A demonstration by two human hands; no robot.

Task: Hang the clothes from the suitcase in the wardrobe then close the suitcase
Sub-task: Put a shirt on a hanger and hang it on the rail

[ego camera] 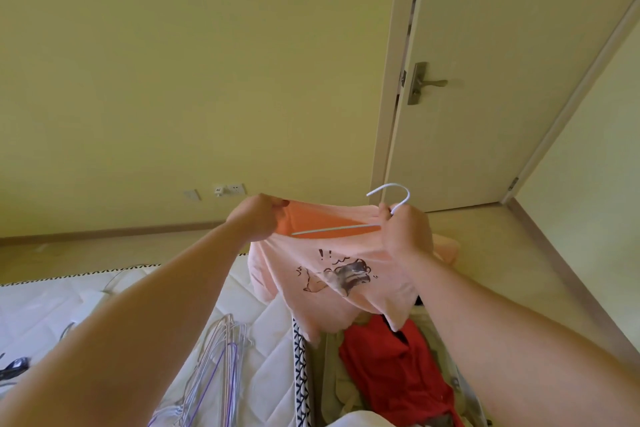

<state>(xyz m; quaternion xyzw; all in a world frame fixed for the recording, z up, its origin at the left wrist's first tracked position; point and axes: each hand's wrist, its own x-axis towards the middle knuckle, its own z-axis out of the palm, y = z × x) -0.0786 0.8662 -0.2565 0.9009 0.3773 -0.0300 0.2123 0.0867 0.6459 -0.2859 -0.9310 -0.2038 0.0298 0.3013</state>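
We held the peach T-shirt (332, 274) above the open suitcase (334, 381) on the bed. Our left hand (258, 218) pinched its hem, and our right hand (407, 232) gripped the white hanger (336, 229) with the cloth.

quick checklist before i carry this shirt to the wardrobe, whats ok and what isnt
1. Left hand grips the shirt at its opening: ok.
2. Right hand pinches the hanger below its hook: ok.
3. Hook clear of cloth: ok.
4. Hanger seated in both shoulders: not ok; one arm lies bare across the stretched opening and the shirt is bunched.
5. Wardrobe open, rail free: cannot tell; it is not in view.
6. Suitcase emptied: not ok; a red garment lies in it.
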